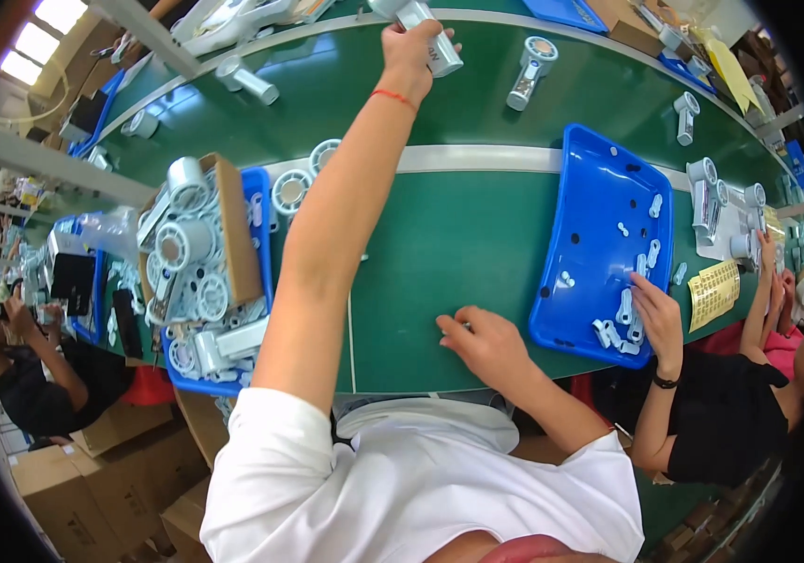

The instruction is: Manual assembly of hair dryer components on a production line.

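My left arm stretches far across the green table. At its end my left hand (409,58) is closed around the handle of a white handheld fan (432,45), over the far green strip; the fan's head is partly cut off by the top edge. My right hand (488,347) hovers low over the near table, fingers loosely curled and a little apart, with nothing visible in it. Another white fan (531,73) lies on the far strip, right of my left hand. Two white rings (291,191) sit beside my left forearm, partly hidden by it.
At left, a cardboard box (238,230) of white fan parts stands in a blue tray (264,206). A co-worker's hand (657,319) reaches into the blue tray (552,253) of small white parts at right. A pale rail (477,159) divides the table from the far strip.
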The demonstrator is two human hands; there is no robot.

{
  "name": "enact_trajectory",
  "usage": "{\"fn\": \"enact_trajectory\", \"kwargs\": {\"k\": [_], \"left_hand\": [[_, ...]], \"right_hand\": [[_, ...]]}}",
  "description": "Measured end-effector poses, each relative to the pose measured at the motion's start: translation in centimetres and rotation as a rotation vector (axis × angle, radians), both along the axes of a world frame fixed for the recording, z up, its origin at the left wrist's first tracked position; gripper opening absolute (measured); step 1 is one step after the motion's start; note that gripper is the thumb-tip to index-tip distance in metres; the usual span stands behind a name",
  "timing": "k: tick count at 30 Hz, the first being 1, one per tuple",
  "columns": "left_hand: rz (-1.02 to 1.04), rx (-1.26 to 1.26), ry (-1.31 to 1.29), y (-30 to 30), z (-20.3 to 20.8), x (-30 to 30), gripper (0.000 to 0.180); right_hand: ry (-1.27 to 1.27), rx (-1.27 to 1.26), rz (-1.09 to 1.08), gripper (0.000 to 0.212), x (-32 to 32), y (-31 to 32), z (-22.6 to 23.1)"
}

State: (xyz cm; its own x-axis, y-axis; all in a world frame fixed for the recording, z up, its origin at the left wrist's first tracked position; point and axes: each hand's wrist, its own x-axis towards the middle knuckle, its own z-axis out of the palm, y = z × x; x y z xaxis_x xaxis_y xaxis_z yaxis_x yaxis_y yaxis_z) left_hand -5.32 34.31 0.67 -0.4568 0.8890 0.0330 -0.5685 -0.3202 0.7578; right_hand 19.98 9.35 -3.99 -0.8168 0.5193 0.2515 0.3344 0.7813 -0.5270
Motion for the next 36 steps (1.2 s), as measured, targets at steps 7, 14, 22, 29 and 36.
{"fn": "enact_trajectory", "kwargs": {"k": [7, 14, 22, 29, 36], "left_hand": [[-0.031, 0.101, 0.060, -24.7, 5.1, 1.8, 0.032], [-0.162, -0.253, 0.050, -35.3, -2.5, 7.0, 0.047], [-0.251, -0.235, 0.119, -36.7, -4.6, 7.3, 0.059], [-0.288, -0.209, 0.032, -35.7, -4.5, 7.9, 0.070], [-0.254, -0.209, 0.409, -35.1, -6.5, 8.7, 0.096]], "right_hand": [[0.155, -0.651, -0.270, 0.028, 1.6, 0.6, 1.9], [0.048, 0.134, 0.018, 0.027, 1.0, -0.2, 1.1], [0.045, 0.159, -0.195, 0.025, 1.0, -2.1, -0.8], [0.190, -0.512, -0.275, 0.027, 0.3, -2.4, 3.6], [0.499, -1.090, -0.268, 0.027, -1.8, -3.3, 4.3]]}}
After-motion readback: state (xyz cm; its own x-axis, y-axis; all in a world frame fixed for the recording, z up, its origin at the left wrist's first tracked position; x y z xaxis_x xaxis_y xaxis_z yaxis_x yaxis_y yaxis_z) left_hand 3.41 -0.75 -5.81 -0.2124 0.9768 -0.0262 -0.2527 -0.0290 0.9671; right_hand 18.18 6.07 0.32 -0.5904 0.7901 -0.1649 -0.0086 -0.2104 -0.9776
